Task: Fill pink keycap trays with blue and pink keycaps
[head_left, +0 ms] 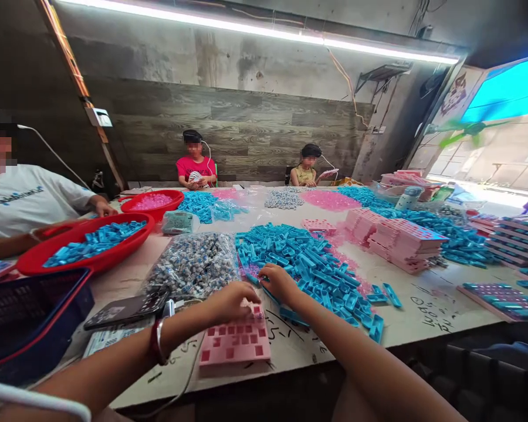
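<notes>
My left hand point(237, 302) is over the far edge of a pink foam-like tray point(229, 353) with rows of square holes. Its fingers are bent down and drawn together; anything between them is too small to make out. My right hand point(278, 282) is at the near left edge of a heap of blue, trough-shaped plastic pieces point(290, 249). Those fingers are curled in a pinch, with their tips close to a few small pink bits point(249, 271); what they hold is hidden. A clear bag of small grey-white parts point(193, 264) lies beyond my left forearm.
A phone point(125, 310) and a dark blue basket point(30, 328) are at the left. Red basins point(143, 225) hold blue and pink pieces. Stacked pink trays point(407, 243) stand at the right. A person in white point(26, 199) sits left; two people point(196, 167) sit across.
</notes>
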### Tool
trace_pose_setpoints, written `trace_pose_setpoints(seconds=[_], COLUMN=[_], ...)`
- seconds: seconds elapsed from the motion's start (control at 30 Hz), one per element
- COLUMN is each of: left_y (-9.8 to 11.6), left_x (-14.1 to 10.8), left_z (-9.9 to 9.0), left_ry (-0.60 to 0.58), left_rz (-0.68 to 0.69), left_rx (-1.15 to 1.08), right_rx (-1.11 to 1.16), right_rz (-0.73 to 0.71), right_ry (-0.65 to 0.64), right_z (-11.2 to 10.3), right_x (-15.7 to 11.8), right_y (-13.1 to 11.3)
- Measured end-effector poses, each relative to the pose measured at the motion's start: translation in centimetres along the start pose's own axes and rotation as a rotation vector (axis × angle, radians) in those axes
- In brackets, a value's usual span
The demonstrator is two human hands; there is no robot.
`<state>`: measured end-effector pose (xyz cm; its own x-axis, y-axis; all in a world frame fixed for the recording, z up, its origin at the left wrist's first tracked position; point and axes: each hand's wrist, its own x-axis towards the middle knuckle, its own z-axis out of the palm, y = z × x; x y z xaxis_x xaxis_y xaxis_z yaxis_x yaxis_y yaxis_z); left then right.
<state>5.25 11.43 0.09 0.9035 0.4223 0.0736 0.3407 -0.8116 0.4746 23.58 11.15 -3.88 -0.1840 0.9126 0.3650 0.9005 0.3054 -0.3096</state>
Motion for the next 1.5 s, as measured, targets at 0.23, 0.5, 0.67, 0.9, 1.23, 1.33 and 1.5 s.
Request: trace_pose_setpoints(seconds=[0.23,0.5,0.67,0.9,1.23,1.33,1.5], left_y=[-5.7,-8.9,-8.8,-7.4,-0.2,-0.5,-0.9], left_x=[-3.4,-4.5,-4.4,-4.7,-4.2,-4.1,-4.6], left_z=[-7.1,-4.9,-4.2,-5.7,-1.7,-0.8,-0.5], left_ry=[0.316,0.21,0.205,0.27,-0.055,-0.061,-0.045], left_rz=[-0.421,-0.451,-0.442,-0.435,-0.215,-0.185,-0.176], left_rx=[0.291,0.387,0.406,0.358,0.02,0.107,0.173], right_rx=[0.085,0.389,0.522,0.327,0.159,0.189,0.238], right_rz=[-0.061,-0.06,-0.14,-0.23,-0.171,-0.166,-0.17], right_ry=[0.061,0.117,-0.119,-0.255,-0.255,-0.257,-0.228], right_z=[-0.7,-3.1,-3.0,-2.0,-2.8,-3.1,-3.1], right_x=[-0.4,-2.4,-5.1,-5.5,-5.5,-5.5,-5.5], right_y=[0.1,-3.0,-7.0,-7.0,-5.7,-6.0,-6.2])
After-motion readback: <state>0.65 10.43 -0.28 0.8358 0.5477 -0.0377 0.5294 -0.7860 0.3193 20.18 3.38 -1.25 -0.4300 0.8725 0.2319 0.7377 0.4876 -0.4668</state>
